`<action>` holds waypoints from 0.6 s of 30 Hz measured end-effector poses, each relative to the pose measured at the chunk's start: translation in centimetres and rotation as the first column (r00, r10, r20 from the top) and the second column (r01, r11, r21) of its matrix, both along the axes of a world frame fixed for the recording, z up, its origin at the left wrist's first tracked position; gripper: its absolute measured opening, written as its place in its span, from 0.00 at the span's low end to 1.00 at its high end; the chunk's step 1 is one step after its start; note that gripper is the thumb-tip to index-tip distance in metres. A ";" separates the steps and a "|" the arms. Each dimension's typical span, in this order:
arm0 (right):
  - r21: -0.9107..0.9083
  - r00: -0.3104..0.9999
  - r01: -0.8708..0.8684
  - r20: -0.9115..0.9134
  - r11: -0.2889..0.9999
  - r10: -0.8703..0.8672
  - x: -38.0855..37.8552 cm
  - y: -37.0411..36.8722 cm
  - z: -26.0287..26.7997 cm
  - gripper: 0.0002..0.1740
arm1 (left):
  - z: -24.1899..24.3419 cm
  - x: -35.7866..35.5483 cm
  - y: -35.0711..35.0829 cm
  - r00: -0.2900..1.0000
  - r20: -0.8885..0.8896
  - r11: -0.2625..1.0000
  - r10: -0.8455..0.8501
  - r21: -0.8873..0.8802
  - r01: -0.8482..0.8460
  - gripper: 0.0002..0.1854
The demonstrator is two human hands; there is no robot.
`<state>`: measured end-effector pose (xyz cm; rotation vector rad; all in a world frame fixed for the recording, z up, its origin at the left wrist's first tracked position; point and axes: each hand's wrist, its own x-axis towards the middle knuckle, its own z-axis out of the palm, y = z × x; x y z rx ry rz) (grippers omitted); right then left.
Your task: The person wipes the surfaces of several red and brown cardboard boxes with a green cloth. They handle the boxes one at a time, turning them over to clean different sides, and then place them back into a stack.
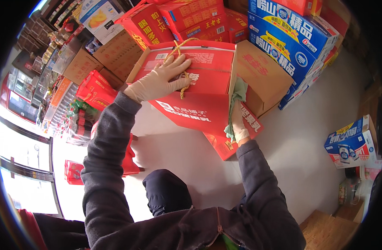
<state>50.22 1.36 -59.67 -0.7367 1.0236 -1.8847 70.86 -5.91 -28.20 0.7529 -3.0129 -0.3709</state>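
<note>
A large red gift carton (191, 109) with a gold rope handle (184, 86) stands before me. My left hand (166, 76), in a pale glove, lies spread on its red top, beside the rope. On the carton's right side, my gloved right hand (239, 123) holds a green cloth (238, 93) against the side wall. Part of that hand is hidden by the cloth. Below and behind the carton, another red box (223, 147) shows on the pale floor.
Stacked red drink cartons (194, 18) and blue-and-white beer cartons (284, 40) rise behind. A brown cardboard box (263, 78) leans at the right. Red gift bags (98, 89) and bottle packs (61, 107) stand at left. A beer carton (350, 143) sits far right.
</note>
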 end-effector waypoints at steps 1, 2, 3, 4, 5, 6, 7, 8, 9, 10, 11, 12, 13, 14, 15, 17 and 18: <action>0.053 1.000 0.015 -0.008 0.998 -0.014 -0.1 0.2 0.0 0.31 | 0.1 0.0 0.0 1.000 0.003 1.000 -0.008 -0.007 0.008 0.36; 0.106 0.999 0.031 -0.018 0.994 -0.029 -0.2 0.3 0.0 0.31 | 0.1 0.0 0.1 1.000 0.003 1.000 -0.010 -0.006 0.010 0.36; 0.059 0.998 0.019 -0.064 0.998 -0.015 0.1 0.6 -0.1 0.30 | 0.2 -0.1 0.1 1.000 0.004 1.000 -0.013 -0.005 0.013 0.36; 0.106 0.999 0.010 0.034 0.994 -0.014 0.3 0.8 -0.3 0.29 | 0.2 -0.1 0.2 1.000 0.011 1.000 -0.010 -0.006 0.010 0.36; 0.069 0.995 -0.016 0.097 0.998 0.009 0.4 0.8 -0.5 0.30 | 0.2 -0.1 0.2 1.000 0.014 1.000 -0.010 -0.015 0.010 0.37; 0.106 0.997 0.000 0.080 0.994 -0.009 0.6 0.8 -0.9 0.30 | 0.3 -0.1 0.3 1.000 0.019 1.000 -0.005 -0.017 0.005 0.37; 0.202 0.996 0.021 0.083 0.979 -0.038 0.7 0.8 -1.2 0.30 | 0.3 -0.1 0.3 1.000 0.024 1.000 0.005 -0.020 -0.004 0.36; 0.155 0.997 0.014 0.072 0.988 -0.025 0.8 0.7 -1.6 0.30 | 0.3 -0.1 0.4 0.999 0.030 0.999 0.016 -0.029 -0.015 0.36; 0.161 0.997 0.010 0.080 0.987 -0.023 0.8 0.7 -1.9 0.30 | 0.3 -0.1 0.4 1.000 0.023 1.000 0.017 -0.021 -0.016 0.36; 0.169 0.996 0.002 0.085 0.986 -0.017 0.8 0.6 -2.2 0.30 | 0.3 -0.1 0.5 1.000 0.019 1.000 0.017 -0.016 -0.016 0.36; 0.174 0.995 -0.004 0.095 0.985 -0.013 0.8 0.6 -2.4 0.31 | 0.3 -0.1 0.5 1.000 0.016 1.000 0.019 -0.015 -0.019 0.37; 0.177 0.995 -0.011 0.103 0.984 -0.008 0.8 0.6 -2.6 0.31 | 0.3 -0.1 0.5 1.000 0.015 1.000 0.023 -0.014 -0.022 0.37; 0.178 0.994 -0.018 0.111 0.984 -0.002 0.8 0.6 -2.8 0.31 | 0.3 -0.2 0.5 1.000 0.013 1.000 0.014 -0.023 -0.014 0.36; 0.182 0.993 -0.023 0.119 0.983 0.002 0.8 0.7 -2.9 0.31 | 0.3 -0.2 0.4 1.000 0.002 1.000 0.003 -0.022 -0.003 0.36; 0.184 0.992 -0.026 0.123 0.983 0.003 0.9 0.7 -3.0 0.31 | 0.3 -0.1 0.4 1.000 0.001 1.000 0.004 -0.024 -0.004 0.36; 0.190 0.990 -0.037 0.140 0.981 0.010 1.0 0.8 -3.1 0.31 | 0.0 -0.1 0.3 1.000 -0.017 0.999 0.006 -0.032 -0.006 0.34; 0.191 0.989 -0.045 0.149 0.981 0.016 1.1 0.8 -3.1 0.31 | 0.0 0.0 0.1 0.999 0.029 0.994 -0.043 -0.097 0.046 0.31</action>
